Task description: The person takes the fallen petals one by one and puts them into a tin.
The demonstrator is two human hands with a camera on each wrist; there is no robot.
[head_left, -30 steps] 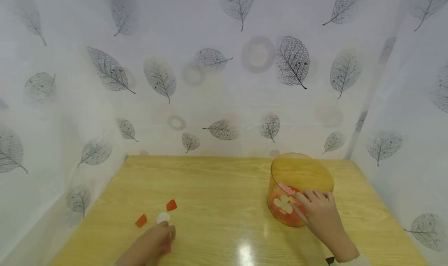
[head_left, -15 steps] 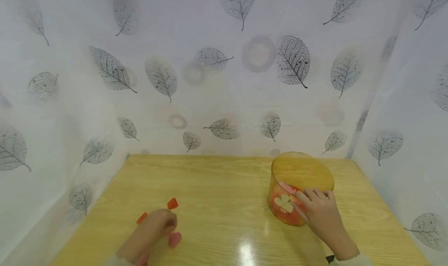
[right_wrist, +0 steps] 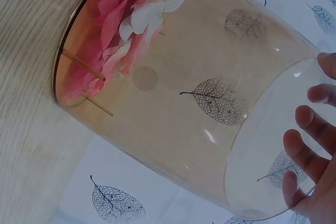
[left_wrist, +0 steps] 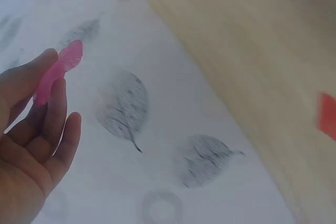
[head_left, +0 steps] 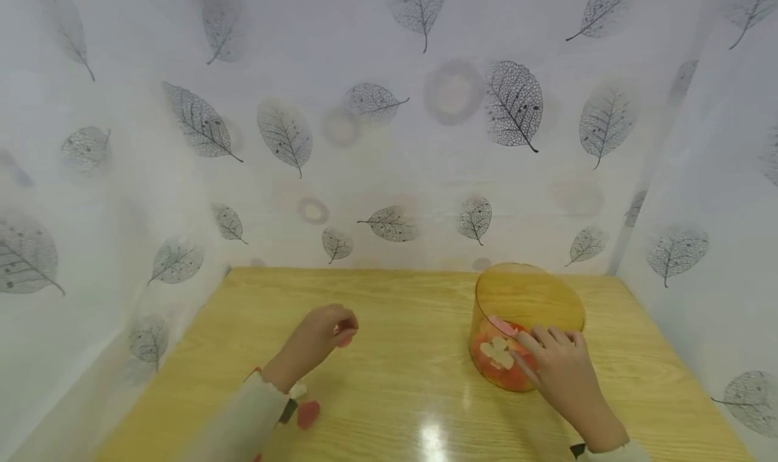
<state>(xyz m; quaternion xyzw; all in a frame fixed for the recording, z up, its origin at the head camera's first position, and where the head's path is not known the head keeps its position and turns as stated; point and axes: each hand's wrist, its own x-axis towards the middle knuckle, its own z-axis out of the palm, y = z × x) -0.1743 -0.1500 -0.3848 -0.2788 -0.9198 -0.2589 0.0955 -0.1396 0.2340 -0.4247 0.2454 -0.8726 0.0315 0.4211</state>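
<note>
My left hand (head_left: pixel 322 330) is raised over the left middle of the table and pinches a pink artificial petal (left_wrist: pixel 58 72) between thumb and fingers. In the head view only a bit of that petal shows below the fingertips. My right hand (head_left: pixel 562 367) holds the near rim of a see-through amber container (head_left: pixel 529 293), thumb outside the wall and fingers over the edge. Pink, red and white petals (right_wrist: pixel 142 22) lie in the bottom of the container. In the right wrist view, the fingers (right_wrist: pixel 304 150) overlap its wide mouth.
A darker pink petal (head_left: pixel 308 415) and a white petal (head_left: pixel 297 390) lie on the wood-grain table (head_left: pixel 389 354) beside my left sleeve (head_left: pixel 234 418). Red scraps peek out by that sleeve. A white cloth with a leaf print (head_left: pixel 389 144) encloses the table's back and sides.
My left hand has lifted from the loose petals and moved right and away from me, now carrying a pink petal. The right hand stays on the container's rim.
</note>
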